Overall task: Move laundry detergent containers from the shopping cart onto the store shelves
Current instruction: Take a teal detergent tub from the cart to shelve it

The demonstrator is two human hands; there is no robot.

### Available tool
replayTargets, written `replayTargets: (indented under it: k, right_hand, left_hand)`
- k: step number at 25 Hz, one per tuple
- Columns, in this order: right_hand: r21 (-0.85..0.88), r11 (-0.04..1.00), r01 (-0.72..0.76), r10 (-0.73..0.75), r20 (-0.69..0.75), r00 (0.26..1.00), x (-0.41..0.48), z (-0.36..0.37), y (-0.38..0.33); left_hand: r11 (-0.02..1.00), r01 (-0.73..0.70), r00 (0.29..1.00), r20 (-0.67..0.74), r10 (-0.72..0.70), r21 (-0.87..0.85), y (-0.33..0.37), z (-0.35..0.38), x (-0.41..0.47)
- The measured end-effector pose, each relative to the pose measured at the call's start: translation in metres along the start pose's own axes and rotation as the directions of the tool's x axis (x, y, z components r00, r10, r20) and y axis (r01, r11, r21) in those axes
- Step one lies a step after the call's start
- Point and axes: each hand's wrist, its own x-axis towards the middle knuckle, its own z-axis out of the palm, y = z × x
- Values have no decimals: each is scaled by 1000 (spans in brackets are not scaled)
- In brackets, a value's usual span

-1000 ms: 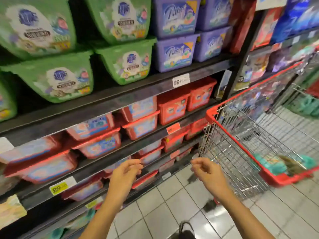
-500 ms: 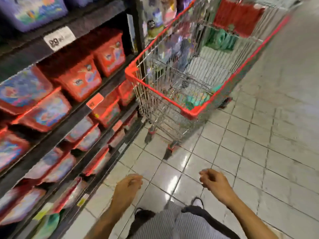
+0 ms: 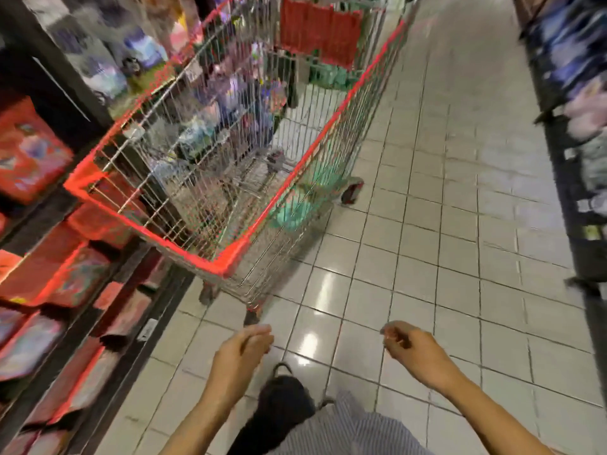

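The left hand (image 3: 244,348) and the right hand (image 3: 414,351) hang out in front, fingers loosely bent, holding nothing. A blurry green detergent container (image 3: 292,208) lies in the shopping cart (image 3: 230,257), by its near right side. The cart stands just beside the shelves (image 3: 144,330) of red boxes (image 3: 29,152).

cart (image 3: 230,254) ahead, shelves (image 3: 49,257) to its left; containers (image 3: 295,208) in cart; hands nearer camera.
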Motion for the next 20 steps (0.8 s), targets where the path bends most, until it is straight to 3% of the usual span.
replayTargets:
  k: [4,7,10,13,16,18,20]
  right_hand:
    - [57,990,128,-124,-75,989,49,-49,-52]
    - [131,952,277,-257,-150,955,92,-91,-112]
    - [254,858,447,-387,-254,887,144,-139,-184]
    - [328,751,573,-492,-301,817,199,-177,-254]
    - [295,729,617,-536,-313,784,270,-200,-311]
    - [232,775,588,-540,-241,806,327,-203,-342]
    - [71,834,547,-545,-45,837,386,-196,-361]
  left_hand:
    - [960,-233,972,-16,234,-155,100,18,19]
    - [900,-402,914,-20,405,-169,176,9,47]
    - [850,-504,864,-114,491,-155,246,-11,96]
    - [832,-537,837,-213,505,-140,301,-28,154]
    - [846,-519,842,-244,482,-120,338,-41,220]
    - [877,-468,861,-281,424,-111,349,-46,273]
    - [920,-378,891,-313,330,-108,344,-47,328]
